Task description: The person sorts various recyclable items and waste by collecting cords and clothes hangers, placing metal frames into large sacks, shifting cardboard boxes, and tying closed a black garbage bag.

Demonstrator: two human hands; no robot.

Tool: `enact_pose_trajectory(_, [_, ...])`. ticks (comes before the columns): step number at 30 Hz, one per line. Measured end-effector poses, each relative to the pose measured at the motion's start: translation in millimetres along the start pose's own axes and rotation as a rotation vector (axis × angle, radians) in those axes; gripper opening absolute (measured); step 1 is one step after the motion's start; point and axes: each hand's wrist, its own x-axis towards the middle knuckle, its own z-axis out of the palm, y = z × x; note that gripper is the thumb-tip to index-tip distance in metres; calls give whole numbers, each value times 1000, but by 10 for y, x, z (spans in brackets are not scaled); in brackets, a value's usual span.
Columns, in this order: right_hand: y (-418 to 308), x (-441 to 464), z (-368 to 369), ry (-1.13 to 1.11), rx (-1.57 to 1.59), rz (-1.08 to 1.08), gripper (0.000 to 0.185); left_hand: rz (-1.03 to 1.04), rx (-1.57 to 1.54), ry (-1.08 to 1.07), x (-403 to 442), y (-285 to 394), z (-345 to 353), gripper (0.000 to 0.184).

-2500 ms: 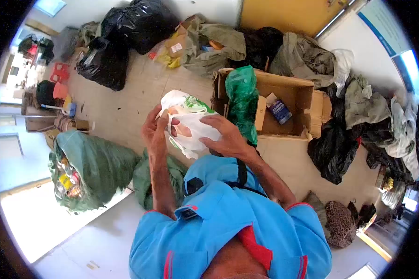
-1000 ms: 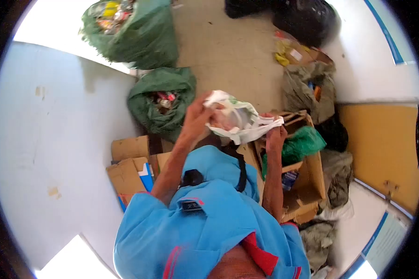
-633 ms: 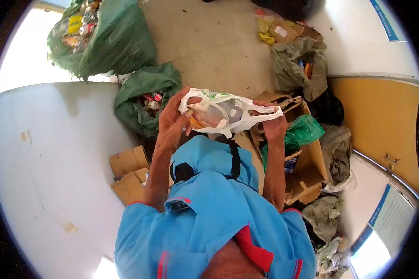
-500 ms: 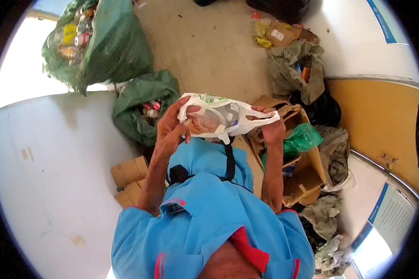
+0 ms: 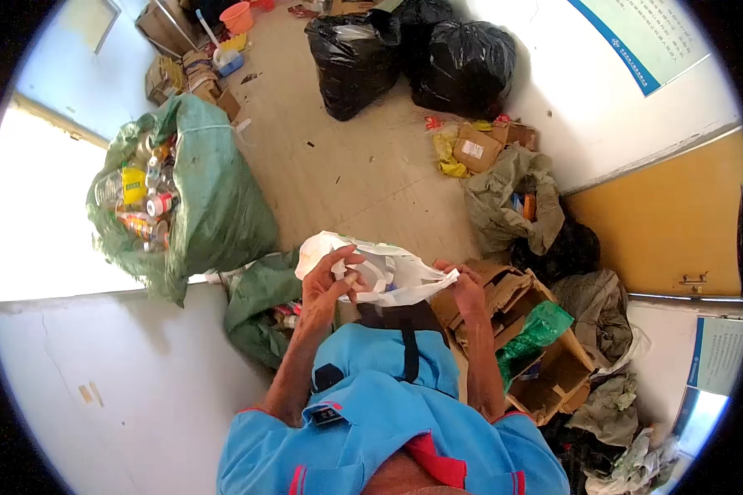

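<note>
A white plastic bag is stretched between my hands in front of my waist. My left hand grips its left side near the opening, fingers bent over the rim. Its right end is pinched in my right hand. Something clear sits inside the bag, but I cannot make out what it is. Below and right of my right hand stands an open cardboard box with a green plastic bag in it. A smaller green sack, holding cans or bottles, is left of my left hand.
A large green sack full of bottles stands at the left. Black garbage bags sit at the back beside the wall. On the right are an olive sack, flattened cardboard and a wooden door.
My view has tilted up, bringing the black bags and the far floor into sight. My left hand has moved inward along the bag's rim; both hands still hold the bag.
</note>
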Motion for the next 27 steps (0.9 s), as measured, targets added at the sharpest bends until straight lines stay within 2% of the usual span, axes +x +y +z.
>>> enact_pose_trajectory(3, [-94, 292, 271, 39, -184, 46, 23, 64, 142, 43, 367, 40, -148, 36])
enact_pose_trajectory(5, [-88, 575, 409, 0, -149, 49, 24, 52, 166, 68, 646, 83, -234, 33])
enact_pose_trajectory(7, [-70, 876, 519, -27, -339, 43, 24, 77, 170, 162, 945, -6, -390, 31])
enact_pose_trajectory(9, [28, 1251, 486, -98, -364, 17, 24, 122, 185, 195, 1232, -35, -529, 28])
enact_pose_trajectory(12, [99, 1877, 571, -179, -633, 15, 24, 80, 182, 342, 1658, -80, -753, 28])
enact_pose_trajectory(15, [103, 2396, 770, -255, -728, -19, 22, 28, 239, 422, 1985, 22, -892, 26])
enact_pose_trajectory(17, [-19, 2788, 862, -314, -773, -84, 20, 63, 212, 483, 2302, 132, -899, 25])
enact_pose_trajectory(19, [-58, 3100, 885, -369, -975, -54, 19, 147, 214, 566, 2491, 227, -973, 24])
enact_pose_trajectory(21, [-101, 3396, 985, -374, -974, -38, 17, 200, 205, 591, 2718, 302, -1090, 25])
enact_pose_trajectory(23, [-234, 3735, 1120, -412, -1087, -402, 17, 207, 205, 647, 2951, 374, -1182, 24])
enact_pose_trajectory(27, [-391, 4208, 1493, -382, -1029, -229, 16, 199, 194, 713, 3365, 549, -1481, 21])
